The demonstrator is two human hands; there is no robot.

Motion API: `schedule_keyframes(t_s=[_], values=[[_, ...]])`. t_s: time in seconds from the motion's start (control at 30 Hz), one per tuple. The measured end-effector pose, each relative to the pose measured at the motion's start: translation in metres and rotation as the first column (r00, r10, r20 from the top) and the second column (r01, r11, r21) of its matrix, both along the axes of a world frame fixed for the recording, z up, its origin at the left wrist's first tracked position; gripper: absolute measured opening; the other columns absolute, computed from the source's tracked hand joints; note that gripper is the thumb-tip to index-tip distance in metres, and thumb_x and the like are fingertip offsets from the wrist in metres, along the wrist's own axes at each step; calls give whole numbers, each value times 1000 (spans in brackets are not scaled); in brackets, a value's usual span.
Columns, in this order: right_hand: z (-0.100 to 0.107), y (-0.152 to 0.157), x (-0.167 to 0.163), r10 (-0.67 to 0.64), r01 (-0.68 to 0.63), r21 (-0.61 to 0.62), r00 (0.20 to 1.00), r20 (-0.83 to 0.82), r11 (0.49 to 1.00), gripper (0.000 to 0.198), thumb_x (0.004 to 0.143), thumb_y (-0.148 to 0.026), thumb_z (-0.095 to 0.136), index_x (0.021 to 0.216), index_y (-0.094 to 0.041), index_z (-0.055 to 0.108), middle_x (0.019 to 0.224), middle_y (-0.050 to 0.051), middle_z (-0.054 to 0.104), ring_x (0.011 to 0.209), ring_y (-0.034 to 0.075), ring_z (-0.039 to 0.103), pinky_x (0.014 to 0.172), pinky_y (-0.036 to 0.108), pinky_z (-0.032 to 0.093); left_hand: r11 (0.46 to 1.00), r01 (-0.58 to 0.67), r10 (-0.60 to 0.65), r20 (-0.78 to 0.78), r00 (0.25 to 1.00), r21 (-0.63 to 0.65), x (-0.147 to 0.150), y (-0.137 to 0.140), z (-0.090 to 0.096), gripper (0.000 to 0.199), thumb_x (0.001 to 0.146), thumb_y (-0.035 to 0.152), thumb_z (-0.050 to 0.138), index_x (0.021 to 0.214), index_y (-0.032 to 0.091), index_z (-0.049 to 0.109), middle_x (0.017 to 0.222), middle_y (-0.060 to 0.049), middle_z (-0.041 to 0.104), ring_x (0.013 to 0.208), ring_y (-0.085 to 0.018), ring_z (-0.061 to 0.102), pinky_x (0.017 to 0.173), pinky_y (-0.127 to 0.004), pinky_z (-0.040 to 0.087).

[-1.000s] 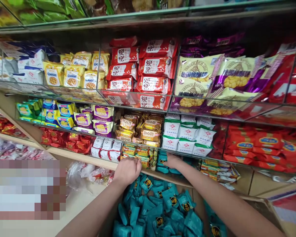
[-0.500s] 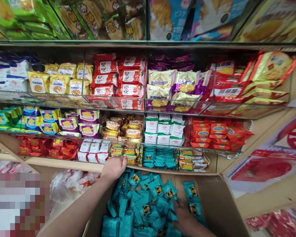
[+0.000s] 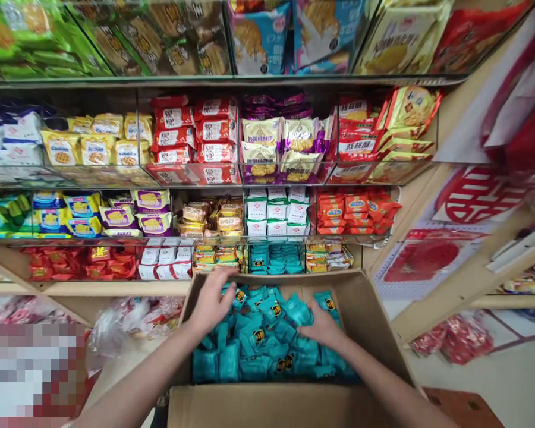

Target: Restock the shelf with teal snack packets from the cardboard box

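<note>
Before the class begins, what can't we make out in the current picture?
Head view, all:
- Most of the box floor: covered by teal packets.
- Packets' finest print: too small.
- Right hand's palm: hidden by the hand's back.
- Green bags' tops: cut off by the top edge.
- Lower left corner: masked by pixel blocks.

The small teal pillow-shaped packets wear glossy, crinkled plastic film, while the open brown cardboard box is matt and mostly smooth. The clear flat shelf-front panels shine, either glass or acrylic as far as the soft view allows. The pale beige wooden-looking ledge has a smooth, dull finish, and the transparent thin bag is shiny, wrinkled plastic.
</note>
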State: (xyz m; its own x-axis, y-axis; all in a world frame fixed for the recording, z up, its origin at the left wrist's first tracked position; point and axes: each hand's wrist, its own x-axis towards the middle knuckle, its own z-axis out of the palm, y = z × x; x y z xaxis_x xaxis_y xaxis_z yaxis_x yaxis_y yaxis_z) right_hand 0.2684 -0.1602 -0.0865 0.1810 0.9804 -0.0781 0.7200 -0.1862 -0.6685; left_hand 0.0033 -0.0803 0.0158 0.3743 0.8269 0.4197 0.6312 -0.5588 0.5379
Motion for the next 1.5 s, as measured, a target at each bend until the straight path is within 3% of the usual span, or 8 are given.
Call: schedule_keyframes(t_s=[0.23, 0.47, 0.7, 0.83, 1.1, 1.2, 1.33, 1.5], values=[[61, -38, -33, 121, -72, 188, 955, -269, 980, 51, 56, -39, 71, 99, -21, 51, 98, 4, 60, 94, 21, 55, 80, 32, 43, 628, 328, -30, 399, 916, -706, 65, -67, -21, 51, 74, 50, 55, 112, 17, 52, 101, -6, 58, 75, -14, 55, 59, -24, 46], [65, -50, -37, 19, 153, 191, 731, -682, 970, 34, 67, -49, 61, 77, -16, 62, 78, 4, 62, 72, 18, 57, 64, 29, 47, 507, 446, 286, 631, 721, -738, 79, -82, -16, 45, 57, 49, 73, 85, 16, 59, 73, 1, 58, 59, -9, 49, 50, -19, 39], [76, -64, -41, 135, 45, 606, 959, -249, 794, 13, 76, -29, 58, 85, -25, 67, 89, 6, 62, 89, 22, 55, 80, 38, 45, 281, 689, 557, 698, 450, -668, 89, -94, 8, 38, 71, 46, 62, 100, 24, 52, 95, -1, 57, 79, -13, 57, 70, -27, 45], [79, -70, -40, 102, 121, 558, 930, -353, 821, 15, 75, -33, 59, 86, -25, 65, 99, 7, 61, 99, 24, 53, 87, 41, 42, 402, 700, 468, 790, 397, -590, 85, -93, 16, 48, 63, 18, 69, 107, 26, 52, 117, -2, 51, 83, -13, 57, 67, -24, 44], [79, -62, -42, 0, 104, 44, 391, -920, 994, 37, 69, -46, 64, 96, -21, 59, 93, 4, 63, 81, 18, 59, 65, 28, 48, 488, 727, 122, 863, 490, -482, 87, -96, 0, 54, 74, 17, 60, 123, 30, 44, 136, -3, 38, 112, -18, 47, 90, -29, 39], [70, -65, -42, -30, 119, 30, 473, -880, 992, 36, 64, -43, 69, 90, -20, 59, 76, 0, 62, 70, 15, 57, 60, 24, 46, 570, 651, -125, 731, 671, -501, 75, -95, -6, 59, 79, 18, 52, 134, 29, 32, 140, -5, 32, 124, -21, 35, 100, -35, 31], [68, -61, -30, 14, 105, 111, 660, -751, 988, 35, 62, -43, 70, 83, -19, 56, 68, -1, 59, 60, 13, 52, 54, 23, 42, 877, 417, -390, 150, 908, -241, 37, -68, -2, 47, 83, 21, 43, 130, 26, 40, 141, -5, 31, 130, -21, 25, 107, -39, 20], [95, -10, -2, 18, 167, 370, 893, -449, 914, 35, 72, -42, 59, 99, -21, 52, 82, 1, 60, 69, 15, 55, 64, 27, 43, 995, -31, 68, -393, 917, 100, -15, 17, 8, 39, 87, 34, 37, 119, 18, 51, 131, -12, 43, 121, -27, 36, 100, -43, 27]])
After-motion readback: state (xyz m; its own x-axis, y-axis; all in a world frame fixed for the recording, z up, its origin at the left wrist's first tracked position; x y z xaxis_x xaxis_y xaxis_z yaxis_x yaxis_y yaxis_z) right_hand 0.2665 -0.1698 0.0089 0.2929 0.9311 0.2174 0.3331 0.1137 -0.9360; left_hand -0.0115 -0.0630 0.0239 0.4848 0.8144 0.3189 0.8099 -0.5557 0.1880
